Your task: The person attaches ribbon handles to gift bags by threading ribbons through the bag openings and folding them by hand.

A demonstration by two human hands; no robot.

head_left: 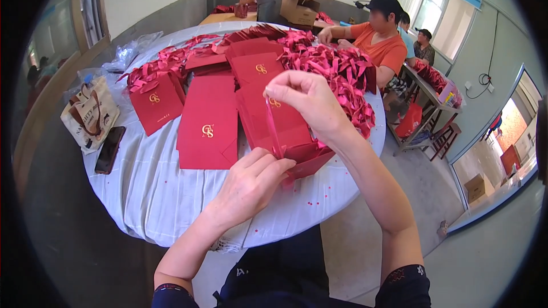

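Two hands are working at the table's (142, 194) near edge: left hand (251, 179) pinning the red bag (305, 157), raised right hand (305, 100) pinching its ribbon (273, 128)

There is a single view, taken from a wide fisheye camera worn on the person's head, the left one of a side-by-side pair. It looks steeply down and forward over the person's own forearms, which enter from the lower edge. It sits close above the left hand (251, 185) and the right hand (308, 102), whose grip falls near the middle of the picture. Beyond the grip the round worktop (148, 194) fills the centre, and its edge bends with the lens. Farther past the grip the view reaches the room's far wall and windows, so the upper rim shows distance while the lower rim shows the wearer's lap. Dark lens corners frame everything.
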